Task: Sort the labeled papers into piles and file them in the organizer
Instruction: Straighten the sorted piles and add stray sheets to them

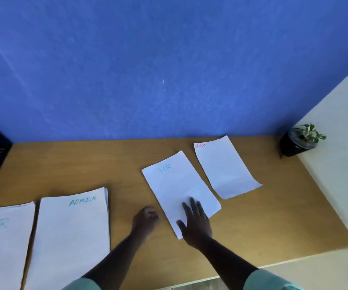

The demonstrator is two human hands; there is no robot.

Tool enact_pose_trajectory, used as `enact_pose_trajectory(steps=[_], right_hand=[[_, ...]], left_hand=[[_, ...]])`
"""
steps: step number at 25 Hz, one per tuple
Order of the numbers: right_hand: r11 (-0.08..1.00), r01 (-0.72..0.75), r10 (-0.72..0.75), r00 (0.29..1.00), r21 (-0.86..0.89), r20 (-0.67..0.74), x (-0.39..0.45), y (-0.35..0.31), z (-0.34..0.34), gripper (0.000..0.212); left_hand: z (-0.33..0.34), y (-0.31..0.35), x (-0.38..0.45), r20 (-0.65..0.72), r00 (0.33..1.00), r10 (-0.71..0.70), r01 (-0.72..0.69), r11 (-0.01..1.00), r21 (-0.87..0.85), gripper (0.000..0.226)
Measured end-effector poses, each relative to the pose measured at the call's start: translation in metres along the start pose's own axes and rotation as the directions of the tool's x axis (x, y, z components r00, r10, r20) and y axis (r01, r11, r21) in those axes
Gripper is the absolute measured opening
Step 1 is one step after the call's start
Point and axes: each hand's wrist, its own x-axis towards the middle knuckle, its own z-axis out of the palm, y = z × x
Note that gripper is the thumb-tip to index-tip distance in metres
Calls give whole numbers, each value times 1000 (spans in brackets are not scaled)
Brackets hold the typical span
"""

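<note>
on the desk (pixel 273 206) the right hand (pixel 196 225) pressed flat, fingers straight, on a loose hr sheet (pixel 175 185) while the left hand (pixel 145 219) lay curled and empty; sorting was underway, and that sheet probably needed sliding to the hr pile (pixel 3 237).

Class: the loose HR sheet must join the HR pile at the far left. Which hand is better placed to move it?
Right hand, probably: its fingers already lie flat on the loose HR sheet. The left hand rests curled beside it.
</note>
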Motion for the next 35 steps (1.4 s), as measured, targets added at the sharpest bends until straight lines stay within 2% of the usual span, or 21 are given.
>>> enact_pose_trajectory(steps=[3, 5, 8, 11, 13, 15, 18, 20, 22, 25, 27, 31, 35], right_hand=[[996, 71, -69, 996, 59, -49, -8, 1, 6, 50], [987, 70, -50, 989, 147, -137, -4, 3, -2, 40], [962, -72, 129, 970, 263, -208, 11, 16, -22, 40], [913, -220, 285, 946, 343, -153, 27, 34, -34, 54], [839, -276, 342, 938, 469, -61, 36, 37, -34, 59], [708, -292, 354, 935, 643, 34, 44, 37, -31, 52], [478, -279, 274, 948, 833, 160, 52, 32, -30, 32], [435, -246, 223, 961, 866, 162, 49, 20, -33, 30], [429, -212, 165, 974, 878, 154, 44, 2, -35, 27], [445, -203, 85, 979, 872, 184, 28, -40, -28, 19], [456, -186, 18, 980, 871, 199, 14, -75, -15, 23], [487, -166, -49, 975, 857, 216, -10, -145, 17, 27], [611, -158, -61, 968, 776, 245, -45, -249, 68, 29]], left_hand=[[25, 9, -4, -128, 991, 26, -18, 998, 58, 25], [30, 15, -1, -156, 987, -45, 51, 998, 36, 30], [28, 22, 3, -170, 982, -76, 90, 993, 73, 22], [25, 23, 2, -191, 981, -36, 43, 999, 29, 20], [19, 22, 0, -151, 988, -23, 16, 999, -44, 27], [9, 20, -2, -110, 994, 15, -25, 995, -95, 32], [-14, 15, -4, -109, 993, 35, -51, 988, -148, 35], [-33, 6, -10, -112, 993, 45, -64, 983, -173, 35], [-55, 0, -16, -154, 987, 57, -90, 971, -221, 30], [-104, -10, -18, -325, 945, 31, -118, 961, -251, 16], [-145, -24, -19, -413, 911, 8, -97, 976, -194, 14], [-218, -71, -34, -470, 883, -16, -35, 994, -100, 16], [-315, -150, -58, -563, 824, -60, 61, 998, -17, 22]])
